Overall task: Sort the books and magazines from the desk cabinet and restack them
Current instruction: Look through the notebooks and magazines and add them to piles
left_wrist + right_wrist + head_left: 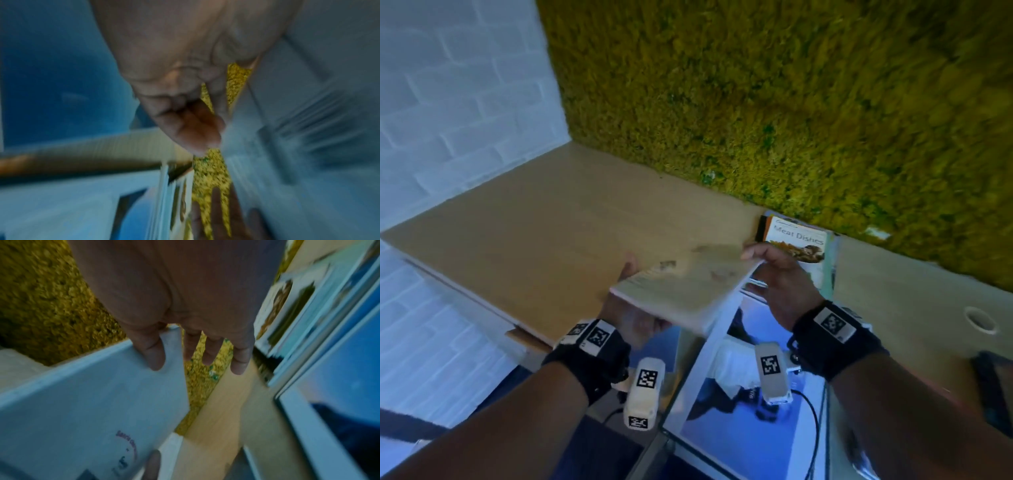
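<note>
Book (681, 287) is up off the surface (544, 233), both hands holding it, left (633, 318) underneath, right (780, 284) pinching its corner.

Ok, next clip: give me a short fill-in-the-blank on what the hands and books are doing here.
1. The pale book is held above the desk by ____ hands.
2. The cookbook lying by the moss wall reads "Meat ____".
3. The left hand supports the held book from ____.

Missing words: both; Dishes; underneath
</note>
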Available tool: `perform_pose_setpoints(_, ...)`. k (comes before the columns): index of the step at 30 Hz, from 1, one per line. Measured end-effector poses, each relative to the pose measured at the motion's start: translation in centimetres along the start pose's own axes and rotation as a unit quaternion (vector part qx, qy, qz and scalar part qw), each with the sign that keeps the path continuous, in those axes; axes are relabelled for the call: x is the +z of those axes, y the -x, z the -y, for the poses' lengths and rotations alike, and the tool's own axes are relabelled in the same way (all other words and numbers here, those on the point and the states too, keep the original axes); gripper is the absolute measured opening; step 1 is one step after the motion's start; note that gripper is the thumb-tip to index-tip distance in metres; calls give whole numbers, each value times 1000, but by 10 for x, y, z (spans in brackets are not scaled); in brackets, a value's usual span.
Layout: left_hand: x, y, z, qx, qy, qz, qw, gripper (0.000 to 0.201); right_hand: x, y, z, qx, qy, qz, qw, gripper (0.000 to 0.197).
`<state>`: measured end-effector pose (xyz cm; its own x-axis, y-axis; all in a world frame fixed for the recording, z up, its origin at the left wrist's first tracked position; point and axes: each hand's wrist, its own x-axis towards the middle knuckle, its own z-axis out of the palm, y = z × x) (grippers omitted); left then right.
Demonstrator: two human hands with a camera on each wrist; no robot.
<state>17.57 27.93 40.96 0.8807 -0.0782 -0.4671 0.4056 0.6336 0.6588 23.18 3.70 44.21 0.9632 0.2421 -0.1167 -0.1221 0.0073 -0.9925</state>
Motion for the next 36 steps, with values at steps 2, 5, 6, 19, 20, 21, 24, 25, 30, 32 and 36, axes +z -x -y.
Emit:
perform_pose_setpoints(2, 24, 6, 8, -37, 0, 101, 994, 67, -25, 12, 6, 6, -12, -32, 999, 33)
perform_pose_setpoints(5, 68, 6, 30, -50, -50, 177, 982, 42, -62, 35, 7, 28, -67, -110, 991, 33)
perform_pose_setpoints(6, 82, 5, 41, -36, -72, 185, 979, 32, -75, 44, 6, 28, -68, -143, 987, 39)
perform_pose_setpoints(19, 200, -13, 199, 82, -491, 163, 852, 25, -227, 196, -17, 172, 73, -275, 943, 25)
perform_pose_setpoints(20, 204, -12, 205, 86, -518, 173, 833, 27, -233, 202, -22, 186, 91, -275, 939, 22)
perform_pose_setpoints(21, 209, -8, 210, 92, -544, 180, 814, 26, -238, 206, -27, 201, 109, -278, 933, 21)
perform_pose_setpoints(24, 213, -4, 228, 92, -602, 203, 767, 32, -247, 218, -41, 234, 159, -272, 920, 19)
perform_pose_setpoints(25, 211, -2, 235, 84, -623, 215, 748, 33, -248, 221, -47, 240, 195, -268, 913, 21)
perform_pose_setpoints(30, 204, 6, 254, 86, -699, 236, 670, 57, -236, 225, -63, 264, 409, -240, 840, 97)
perform_pose_setpoints(32, 204, 11, 247, 71, -669, 243, 699, 40, -225, 219, -55, 265, 451, -226, 822, 81)
perform_pose_setpoints(36, 180, 9, 214, 114, -639, 160, 744, 54, -190, 182, -39, 189, 457, -134, 859, 61)
